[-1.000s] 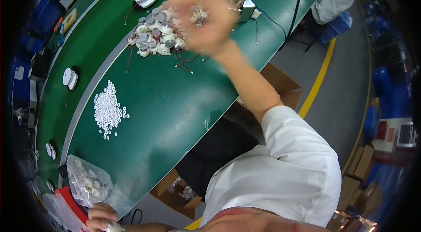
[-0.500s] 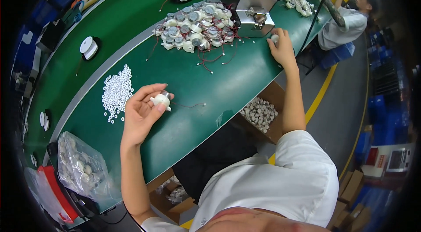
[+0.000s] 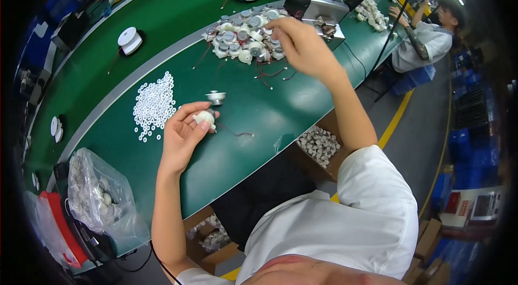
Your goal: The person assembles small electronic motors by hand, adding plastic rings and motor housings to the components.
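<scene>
My left hand (image 3: 183, 133) holds a small white plastic motor unit (image 3: 205, 118) between thumb and fingers, over the green bench. A thin red wire with a white plug trails from it to the right. Just beyond its fingertips is another small motor (image 3: 216, 97), with a white flange and silver body; whether it rests on the bench cannot be told. My right hand (image 3: 306, 47) reaches over the right end of the heaped motors (image 3: 237, 39), index finger and thumb apart, with nothing visible between them. Its other fingers are partly hidden.
White washers (image 3: 154, 104) lie piled left of my left hand. A metal bench machine (image 3: 322, 9) stands behind the motor heap. A clear bag of parts (image 3: 100, 193) sits at the left end. White-and-black units (image 3: 129, 40) line the green belt. A co-worker (image 3: 423, 42) sits far right.
My right hand has left the spot beside the machine, where it held a small pale piece, and moved left over the heap. A silver-bodied motor now appears beyond my left hand, which keeps its motor unit.
</scene>
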Demonstrator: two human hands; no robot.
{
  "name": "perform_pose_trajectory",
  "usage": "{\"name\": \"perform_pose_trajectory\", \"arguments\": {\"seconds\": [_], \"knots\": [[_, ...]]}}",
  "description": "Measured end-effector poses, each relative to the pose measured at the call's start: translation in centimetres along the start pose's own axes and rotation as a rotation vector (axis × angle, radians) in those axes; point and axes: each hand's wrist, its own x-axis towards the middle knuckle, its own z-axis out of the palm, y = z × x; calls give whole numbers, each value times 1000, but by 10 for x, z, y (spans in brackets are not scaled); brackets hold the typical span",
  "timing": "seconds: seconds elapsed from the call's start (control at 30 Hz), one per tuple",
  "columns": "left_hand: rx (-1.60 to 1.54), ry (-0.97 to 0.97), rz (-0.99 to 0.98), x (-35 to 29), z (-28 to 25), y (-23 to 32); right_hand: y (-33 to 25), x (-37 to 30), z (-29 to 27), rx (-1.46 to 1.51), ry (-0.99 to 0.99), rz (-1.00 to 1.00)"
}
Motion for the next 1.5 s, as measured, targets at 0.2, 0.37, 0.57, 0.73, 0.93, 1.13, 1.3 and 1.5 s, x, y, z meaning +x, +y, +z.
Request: {"name": "perform_pose_trajectory", "arguments": {"seconds": [0.2,0.37,0.57,0.73,0.93,1.13,1.3,1.5], "knots": [[67,159,19,13,2,-12,-89,-37,60,345,-301,-116],[124,-394,-183,-1,1,3,-90,-6,87,350,-333,-224],[-8,-725,-398,-6,7,-5,-116,35,99,521,-421,-367],[-86,-797,-455,-3,4,-6,-156,31,150,401,-501,-512],[-145,-805,-524,-5,0,-5,-155,46,149,776,-364,-528],[-155,-779,-497,-6,2,-5,-34,113,41,137,-150,-78],[-153,-792,-448,-1,7,-4,93,139,1,-567,-553,247],[-60,-572,-269,4,4,-6,101,134,8,-793,-778,352]]}}
